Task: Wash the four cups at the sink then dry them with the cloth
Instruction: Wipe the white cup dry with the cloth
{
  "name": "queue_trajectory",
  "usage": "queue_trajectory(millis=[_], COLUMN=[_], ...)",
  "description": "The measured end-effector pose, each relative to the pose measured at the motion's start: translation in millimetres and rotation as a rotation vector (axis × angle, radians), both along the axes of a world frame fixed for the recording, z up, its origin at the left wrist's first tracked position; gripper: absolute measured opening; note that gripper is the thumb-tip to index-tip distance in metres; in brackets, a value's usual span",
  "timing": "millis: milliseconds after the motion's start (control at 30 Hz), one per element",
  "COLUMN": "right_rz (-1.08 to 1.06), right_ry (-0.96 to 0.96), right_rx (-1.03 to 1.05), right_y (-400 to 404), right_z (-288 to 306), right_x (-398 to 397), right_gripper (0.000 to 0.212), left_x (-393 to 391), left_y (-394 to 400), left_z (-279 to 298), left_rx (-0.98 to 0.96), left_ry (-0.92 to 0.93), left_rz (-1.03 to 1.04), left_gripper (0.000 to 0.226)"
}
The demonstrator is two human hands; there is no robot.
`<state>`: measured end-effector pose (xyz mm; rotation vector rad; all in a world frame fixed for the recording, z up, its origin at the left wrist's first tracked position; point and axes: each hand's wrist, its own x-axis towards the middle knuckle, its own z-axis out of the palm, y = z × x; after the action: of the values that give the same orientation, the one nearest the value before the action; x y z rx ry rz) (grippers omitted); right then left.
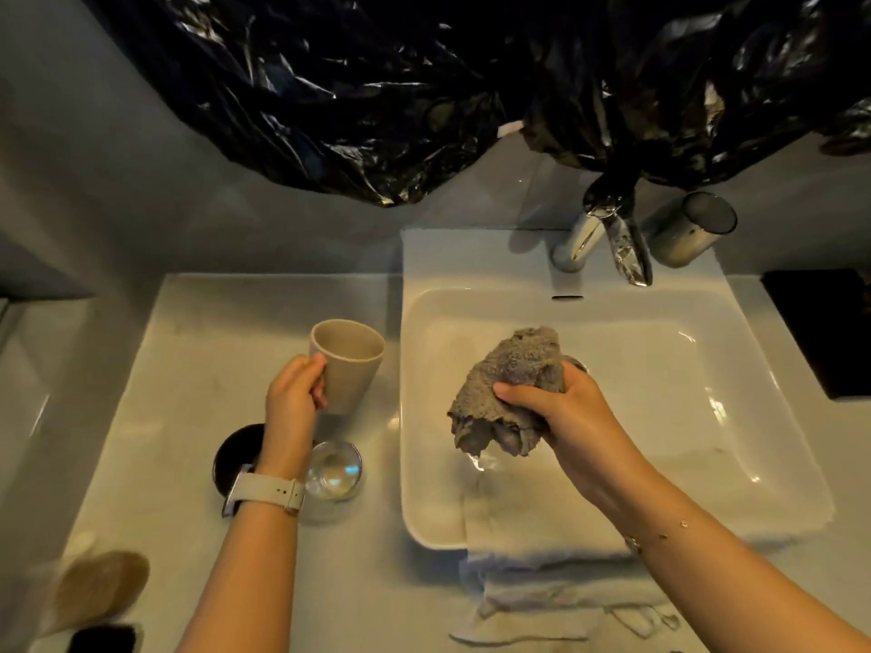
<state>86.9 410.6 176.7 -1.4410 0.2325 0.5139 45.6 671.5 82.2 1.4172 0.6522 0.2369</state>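
My left hand (294, 393) grips a beige cup (351, 365) by its side, upright over the counter just left of the sink (660, 369). My right hand (561, 407) holds a bunched grey cloth (509, 393) above the white basin. A clear glass cup (335, 471) stands on the counter under my left wrist. Beside it a black cup (235, 457) is partly hidden by my forearm. A shiny metal cup (690, 228) stands behind the sink, right of the tap (622, 247).
Crumpled black plastic (424, 87) hangs over the wall above the tap. A white towel (542, 572) drapes over the sink's front edge. A black object (829, 332) lies at the right edge, and a brush-like thing (94, 586) at the bottom left.
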Motion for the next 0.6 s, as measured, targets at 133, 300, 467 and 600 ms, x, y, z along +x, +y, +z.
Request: queue_trajectory(millis=[133, 300, 467, 600], right_rz=[0.018, 0.013, 0.076, 0.084], right_ry=[0.001, -0.036, -0.060, -0.053], right_rx=[-0.036, -0.134, -0.209, -0.212], right_y=[14, 19, 23, 25], right_z=[-6, -13, -21, -26], right_x=[4, 5, 3, 0], right_gripper=[0.023, 0.027, 0.032, 0.038], left_x=[15, 18, 15, 1], left_y=[10, 14, 15, 20], left_z=[-30, -46, -47, -45], left_rx=[-0.023, -0.078, -0.096, 0.094], left_ry=[0.064, 0.114, 0.162, 0.244], left_rz=[-0.054, -0.109, -0.155, -0.259], left_gripper=[0.040, 0.038, 0.037, 0.034])
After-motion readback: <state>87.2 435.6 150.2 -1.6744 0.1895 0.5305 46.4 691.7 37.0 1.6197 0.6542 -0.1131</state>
